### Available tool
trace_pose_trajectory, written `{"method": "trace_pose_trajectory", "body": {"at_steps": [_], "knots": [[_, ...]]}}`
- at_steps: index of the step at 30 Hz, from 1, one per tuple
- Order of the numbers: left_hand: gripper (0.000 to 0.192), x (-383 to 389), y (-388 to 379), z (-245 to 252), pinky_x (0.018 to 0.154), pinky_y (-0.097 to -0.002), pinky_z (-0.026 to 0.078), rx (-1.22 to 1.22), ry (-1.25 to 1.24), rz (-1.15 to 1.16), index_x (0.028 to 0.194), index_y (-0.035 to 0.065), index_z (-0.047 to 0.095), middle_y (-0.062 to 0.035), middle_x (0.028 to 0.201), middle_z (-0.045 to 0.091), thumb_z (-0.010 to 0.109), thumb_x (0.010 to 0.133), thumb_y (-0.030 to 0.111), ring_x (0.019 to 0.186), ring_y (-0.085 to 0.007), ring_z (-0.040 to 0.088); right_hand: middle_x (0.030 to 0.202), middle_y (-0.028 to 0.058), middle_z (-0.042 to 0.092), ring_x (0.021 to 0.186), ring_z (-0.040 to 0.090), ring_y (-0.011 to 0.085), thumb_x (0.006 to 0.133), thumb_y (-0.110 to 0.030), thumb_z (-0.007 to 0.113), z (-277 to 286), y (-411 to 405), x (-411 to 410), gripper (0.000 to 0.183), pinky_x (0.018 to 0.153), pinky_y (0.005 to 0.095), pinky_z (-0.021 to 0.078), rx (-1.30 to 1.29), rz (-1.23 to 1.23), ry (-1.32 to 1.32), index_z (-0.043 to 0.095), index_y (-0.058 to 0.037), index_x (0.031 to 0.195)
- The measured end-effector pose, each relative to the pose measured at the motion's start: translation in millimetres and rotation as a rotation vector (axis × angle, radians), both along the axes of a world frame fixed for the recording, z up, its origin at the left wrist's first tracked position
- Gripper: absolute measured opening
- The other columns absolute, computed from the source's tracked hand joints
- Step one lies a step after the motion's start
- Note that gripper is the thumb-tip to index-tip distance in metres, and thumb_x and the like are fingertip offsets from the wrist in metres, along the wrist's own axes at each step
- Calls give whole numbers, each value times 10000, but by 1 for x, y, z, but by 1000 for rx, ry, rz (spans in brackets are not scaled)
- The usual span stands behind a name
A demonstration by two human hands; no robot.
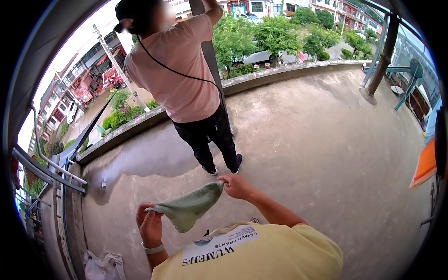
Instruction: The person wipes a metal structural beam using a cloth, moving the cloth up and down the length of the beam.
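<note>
A damp-looking green cloth is stretched between my two hands in front of my yellow shirt. My left hand pinches one corner between thumb and fingers, and a light-coloured band circles that wrist. My right hand grips the opposite end, held a little farther out. Between them the cloth sags, with its lower edge hanging free above the concrete floor. Darker patches show along its upper right part.
Just ahead, a person in a pink shirt stands facing away, one arm raised by a dark post. A low parapet edges the floor. A white bag lies at lower left, and a wet patch spreads near the wall.
</note>
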State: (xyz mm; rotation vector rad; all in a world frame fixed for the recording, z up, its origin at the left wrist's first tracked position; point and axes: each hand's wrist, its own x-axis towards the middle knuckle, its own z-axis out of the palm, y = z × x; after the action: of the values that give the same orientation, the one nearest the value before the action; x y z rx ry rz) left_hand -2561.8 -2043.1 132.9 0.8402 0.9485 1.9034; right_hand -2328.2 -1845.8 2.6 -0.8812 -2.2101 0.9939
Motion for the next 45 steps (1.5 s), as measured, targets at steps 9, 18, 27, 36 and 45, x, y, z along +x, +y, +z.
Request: {"method": "trace_pose_trajectory", "body": {"at_steps": [9, 18, 27, 36, 45], "knots": [[142, 41, 26, -34, 743, -255, 487, -333, 121, -239, 1019, 5, 589, -60, 919, 646, 583, 878, 25, 835, -120, 611, 1067, 180, 629, 982, 596, 343, 834, -168, 616, 71, -44, -12, 325, 855, 384, 480, -210, 548, 256, 596, -34, 1129], [334, 53, 22, -38, 781, -215, 467, -378, 307, -184, 1172, 37, 536, -49, 1009, 636, 633, 855, 1, 900, -93, 591, 959, 194, 646, 868, 629, 351, 846, -71, 589, 37, -48, -23, 256, 728, 391, 498, -107, 456, 77, 618, -40, 1099], [806, 64, 27, -69, 896, -290, 469, -204, 666, -261, 1404, 52, 316, -94, 1194, 574, 777, 743, 66, 1074, -179, 567, 852, 84, 647, 726, 576, 146, 894, -61, 555, 79, -61, -20, 207, 662, 284, 474, -383, 528, 415, 616, -32, 1090], [178, 73, 13, -109, 643, -304, 475, -513, 654, -180, 979, 21, 606, -59, 783, 624, 666, 843, 119, 705, -125, 557, 1006, 19, 605, 948, 550, 78, 966, -62, 503, 68, -55, -4, 151, 843, 248, 444, -798, 515, 783, 545, -4, 1099], [143, 93, -11, -103, 602, -312, 448, -518, 708, 17, 914, 30, 597, -51, 699, 563, 657, 860, 149, 647, -131, 504, 992, 30, 641, 928, 584, 110, 940, -74, 553, 48, -31, 6, 158, 864, 277, 455, -878, 360, 826, 606, 5, 1065]]}}
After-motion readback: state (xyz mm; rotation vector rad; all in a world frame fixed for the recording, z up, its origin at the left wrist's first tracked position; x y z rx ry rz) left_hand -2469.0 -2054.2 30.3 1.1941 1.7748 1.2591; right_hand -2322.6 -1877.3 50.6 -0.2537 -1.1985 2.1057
